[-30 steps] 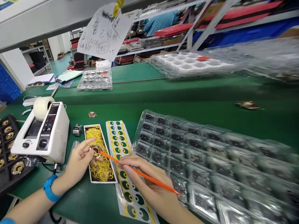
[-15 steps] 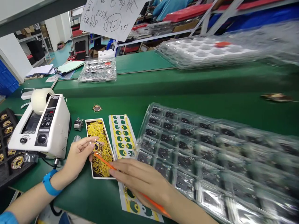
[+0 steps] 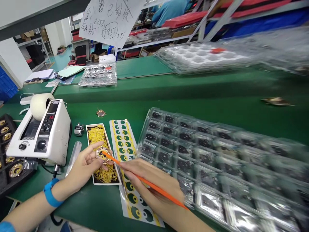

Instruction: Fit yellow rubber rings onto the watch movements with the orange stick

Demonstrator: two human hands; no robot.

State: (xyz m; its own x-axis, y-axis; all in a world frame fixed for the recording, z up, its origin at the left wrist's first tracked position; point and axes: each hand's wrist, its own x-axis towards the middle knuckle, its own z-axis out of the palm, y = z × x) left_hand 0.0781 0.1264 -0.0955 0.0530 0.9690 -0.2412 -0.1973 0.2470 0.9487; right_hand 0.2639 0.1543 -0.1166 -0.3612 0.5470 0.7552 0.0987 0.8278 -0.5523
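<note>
The left hand (image 3: 83, 167) is gripping a gold disc (image 3: 102, 154), the right hand (image 3: 152, 174) holding an orange stick (image 3: 164, 193) against it, beside a blister tray (image 3: 217, 167).

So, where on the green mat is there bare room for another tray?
Bare green mat lies behind the clear plastic blister tray, up to the small gold piece. It's crowded around the left hand and right hand: the black box of yellow bands, the green-and-yellow sticker strip and the white tape dispenser.

Since a moment ago | right hand (image 3: 149, 177): shifted up the bench | orange stick (image 3: 169, 196): tip slid from lower edge onto gold ring (image 3: 102, 154) face
</note>
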